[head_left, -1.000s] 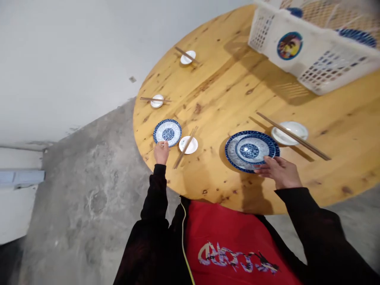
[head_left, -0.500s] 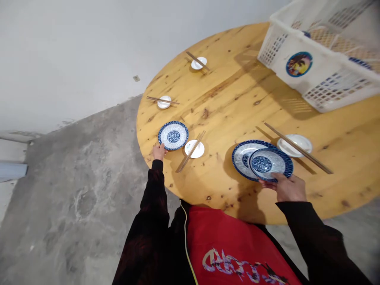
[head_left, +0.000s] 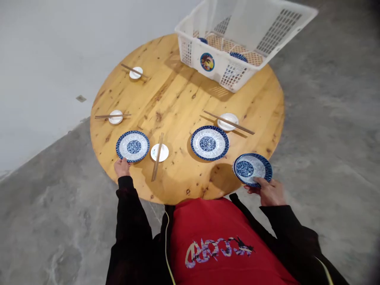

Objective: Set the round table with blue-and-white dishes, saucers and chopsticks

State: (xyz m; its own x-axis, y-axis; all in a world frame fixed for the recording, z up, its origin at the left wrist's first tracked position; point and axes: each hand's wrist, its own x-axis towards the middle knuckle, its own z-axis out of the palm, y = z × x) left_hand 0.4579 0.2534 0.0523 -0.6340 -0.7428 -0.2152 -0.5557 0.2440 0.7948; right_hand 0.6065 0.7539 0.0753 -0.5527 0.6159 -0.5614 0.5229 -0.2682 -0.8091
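Observation:
My left hand (head_left: pixel 122 168) grips the near rim of a blue-and-white plate (head_left: pixel 132 146) at the table's left edge. My right hand (head_left: pixel 271 192) is closed on a blue-and-white plate (head_left: pixel 266 166) with a bowl (head_left: pixel 246 169) on top, held up past the table's near right edge. Between the hands, another blue-and-white plate (head_left: pixel 208 143) lies on the table. White saucers, one near my left hand (head_left: pixel 162 153) and one behind the middle plate (head_left: pixel 228 118), each have a pair of chopsticks laid across.
The round wooden table (head_left: pixel 175 107) also bears two small white dishes with chopsticks, a left one (head_left: pixel 115 120) and a far one (head_left: pixel 135 75). A white plastic basket (head_left: pixel 213 75) at the back holds blue-patterned dishware. A wall (head_left: pixel 53 59) rises at the left.
My right hand has moved right with the plate and bowl, away from the plate now lying apart on the table. The view has swung right. My left hand stays at its plate.

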